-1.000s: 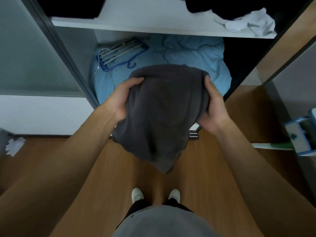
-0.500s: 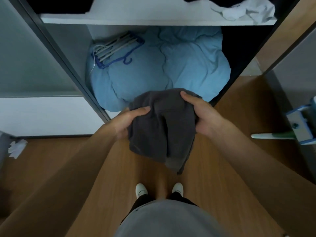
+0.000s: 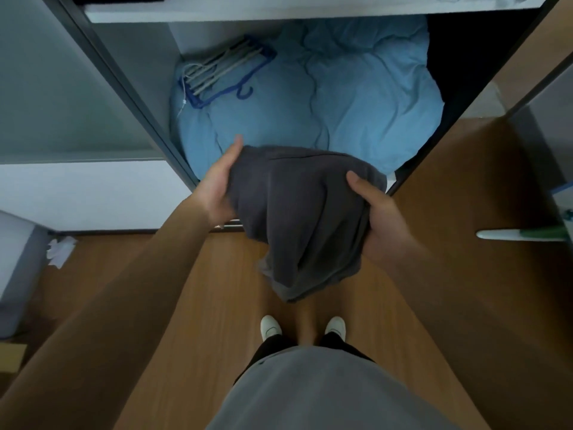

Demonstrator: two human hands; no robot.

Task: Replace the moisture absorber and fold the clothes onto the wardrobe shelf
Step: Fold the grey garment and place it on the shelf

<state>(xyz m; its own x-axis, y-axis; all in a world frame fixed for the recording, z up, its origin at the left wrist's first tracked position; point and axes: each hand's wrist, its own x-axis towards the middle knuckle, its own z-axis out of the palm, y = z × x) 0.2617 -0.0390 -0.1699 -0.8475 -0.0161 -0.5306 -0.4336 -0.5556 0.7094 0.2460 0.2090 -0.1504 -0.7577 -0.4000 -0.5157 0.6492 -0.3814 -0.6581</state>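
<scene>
A dark grey garment [image 3: 300, 218] hangs bunched between my two hands, in front of the open wardrobe. My left hand [image 3: 218, 189] grips its left edge, thumb up over the top. My right hand [image 3: 379, 214] holds its right side, thumb pressed into the cloth. The lower end of the garment droops toward the floor above my feet. The white wardrobe shelf [image 3: 279, 12] runs across the top of the view, its contents mostly cut off. No moisture absorber is visible.
A light blue duvet [image 3: 356, 100] fills the wardrobe bottom, with blue and white hangers [image 3: 223, 72] lying on it. A sliding door frame [image 3: 124, 88] stands at left. A grey bin [image 3: 15, 268] and crumpled tissue [image 3: 60, 251] sit at left; a green-handled tool [image 3: 524, 234] at right.
The garment came down from chest height to lower in front of the wardrobe, then my hands spread it wider. The view tilted down, pushing the shelf toward the top edge.
</scene>
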